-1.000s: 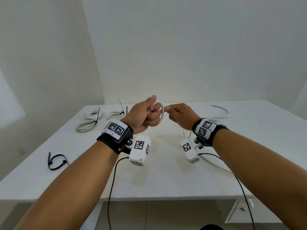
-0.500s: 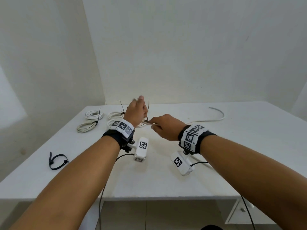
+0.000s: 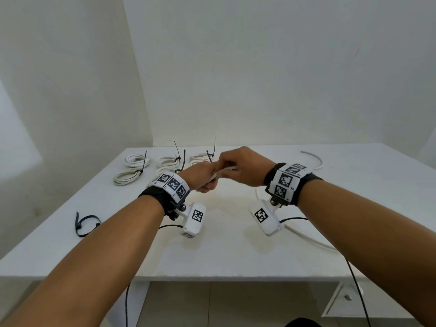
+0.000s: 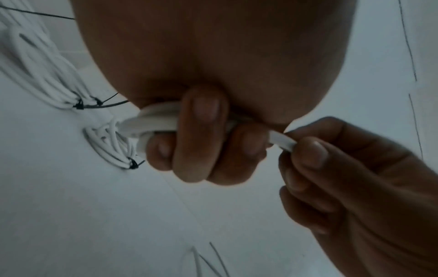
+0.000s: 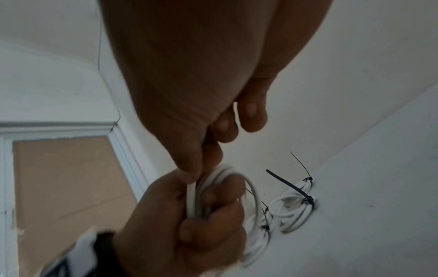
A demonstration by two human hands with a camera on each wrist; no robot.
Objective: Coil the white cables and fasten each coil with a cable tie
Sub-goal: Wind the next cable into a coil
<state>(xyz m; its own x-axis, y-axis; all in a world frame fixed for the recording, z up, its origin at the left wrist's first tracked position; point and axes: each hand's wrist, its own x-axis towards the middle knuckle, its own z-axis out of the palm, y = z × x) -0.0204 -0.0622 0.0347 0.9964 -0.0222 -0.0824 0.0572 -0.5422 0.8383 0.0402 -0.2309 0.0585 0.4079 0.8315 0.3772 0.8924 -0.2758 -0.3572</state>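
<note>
My left hand [image 3: 203,178] is above the middle of the white table [image 3: 224,251], its fingers [image 4: 196,135] curled round a small coil of white cable [image 4: 151,121]. My right hand [image 3: 243,166] meets it from the right, thumb and forefinger pinching the cable's strand [image 4: 283,140] right beside the left fist. In the right wrist view the cable loops [image 5: 227,180] stick out of the left fist [image 5: 189,230]. The rest of this cable [image 3: 306,237] trails off under my right forearm, and another stretch [image 3: 315,157] lies at the far right.
Several tied white coils [image 3: 138,161] with black cable ties [image 3: 177,159] lie in a row at the table's back left. A loose black tie [image 3: 85,224] lies near the left edge. A drawer unit [image 3: 342,300] stands under the table's right side.
Both hands have come together: the right hand crossed left over the left fist, laying another turn of cable onto the coil. The far cable stretch slid along the table.
</note>
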